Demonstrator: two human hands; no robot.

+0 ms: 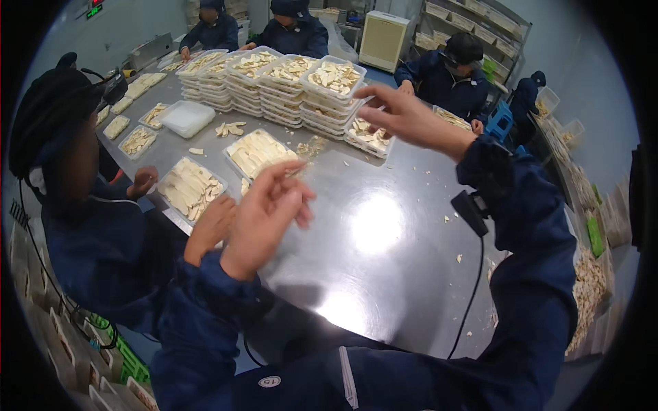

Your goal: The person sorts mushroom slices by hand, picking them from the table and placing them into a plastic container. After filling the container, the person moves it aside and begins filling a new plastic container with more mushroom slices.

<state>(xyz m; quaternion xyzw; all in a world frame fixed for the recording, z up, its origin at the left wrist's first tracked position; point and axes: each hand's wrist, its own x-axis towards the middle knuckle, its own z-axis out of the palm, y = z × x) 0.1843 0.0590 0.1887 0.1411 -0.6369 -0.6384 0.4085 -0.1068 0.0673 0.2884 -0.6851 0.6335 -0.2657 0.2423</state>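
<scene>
My left hand hangs above the steel table with loosely curled fingers apart and nothing in them. It is nearest to a white tray of pale dried slices, which look like mushroom or root slices. My right hand reaches forward, fingers apart and empty, beside the right end of the stacked trays. Below its fingertips lies a lower tray of slices; whether they touch it I cannot tell. Taller stacks of filled white trays stand just left of that hand.
At my left, a co-worker's hands are at a tray of neatly laid slices. A lidded white container and loose slices lie farther back. Other people work around the table. Heaped slices and a blue stool are at right.
</scene>
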